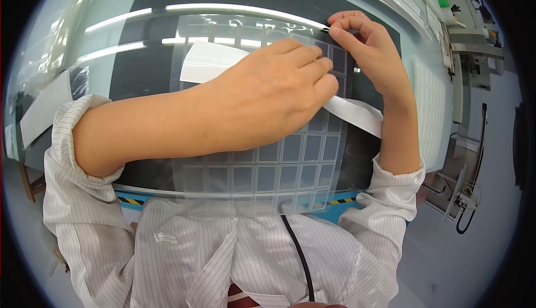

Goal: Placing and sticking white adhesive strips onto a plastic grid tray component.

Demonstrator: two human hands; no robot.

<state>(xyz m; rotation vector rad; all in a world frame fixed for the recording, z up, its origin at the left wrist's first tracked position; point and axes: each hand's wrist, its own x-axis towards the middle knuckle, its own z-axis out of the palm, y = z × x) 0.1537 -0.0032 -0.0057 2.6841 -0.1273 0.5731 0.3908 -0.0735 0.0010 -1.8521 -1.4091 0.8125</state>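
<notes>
A clear sheet with a grid of grey square pieces (290, 168) lies on a black mat (145, 73) in front of me. My left hand (273, 96) rests palm down across the sheet, fingers pressed together over a white paper strip (357, 115) that runs diagonally under it. My right hand (368, 43) is at the sheet's far right corner, thumb and fingers pinched on the edge of a thin clear film (251, 26) there. The strip's other end (206, 62) shows left of my left hand.
The mat lies on a pale glossy table (435, 118) with a yellow-black striped front edge (134, 201). Machines and brackets (463, 34) stand at the right. White paper (42, 112) lies at the far left. A black cord (298, 252) hangs on my striped coat.
</notes>
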